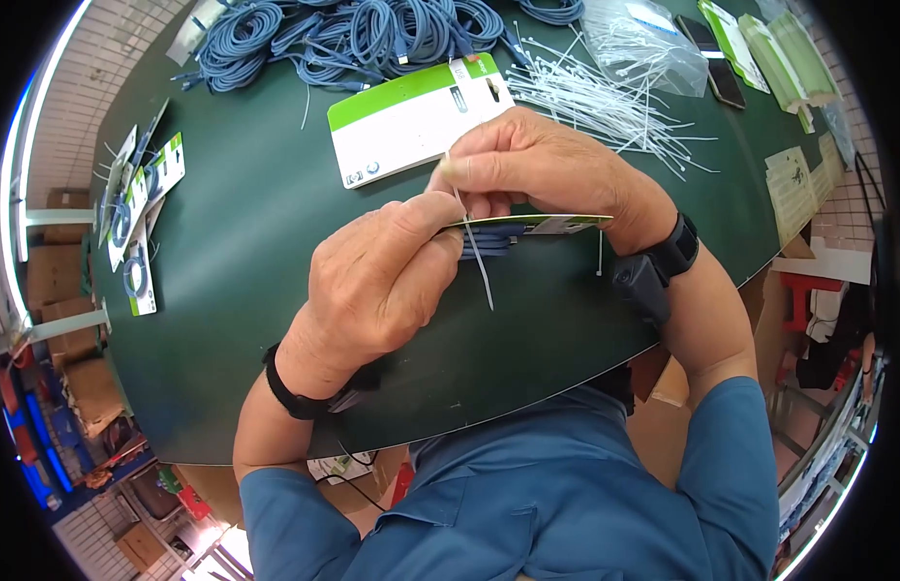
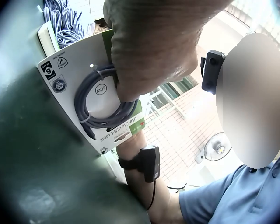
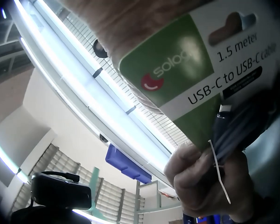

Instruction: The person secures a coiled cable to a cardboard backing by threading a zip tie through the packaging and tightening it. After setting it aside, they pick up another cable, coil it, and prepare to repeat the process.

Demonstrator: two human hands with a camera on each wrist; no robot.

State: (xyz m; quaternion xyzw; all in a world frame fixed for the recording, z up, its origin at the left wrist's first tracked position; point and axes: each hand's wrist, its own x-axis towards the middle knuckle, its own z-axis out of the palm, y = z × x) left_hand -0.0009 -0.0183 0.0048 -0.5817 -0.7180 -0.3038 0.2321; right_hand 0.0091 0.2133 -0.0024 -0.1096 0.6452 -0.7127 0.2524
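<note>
In the head view the left hand (image 1: 382, 276) grips the near-side edge of a printed card (image 1: 556, 221), seen nearly edge-on, with a coiled blue-grey cable (image 1: 488, 239) against it. A white zip tie (image 1: 480, 266) hangs down beside the left fingers. The right hand (image 1: 537, 165) is behind the card, thumb and forefinger pinched together at the tie's upper part. The left wrist view shows the coil (image 2: 79, 100) on the card face (image 2: 67, 84), tied at two places. In the right wrist view the left hand (image 3: 210, 182) holds card and cable, the tie (image 3: 220, 179) sticking out.
Another card (image 1: 401, 121) lies flat beyond the hands. Farther back are a pile of coiled cables (image 1: 372, 34), loose white zip ties (image 1: 605, 102), a plastic bag (image 1: 643, 48) and a phone (image 1: 726, 82). Cards with cables (image 1: 140, 213) lie at the left.
</note>
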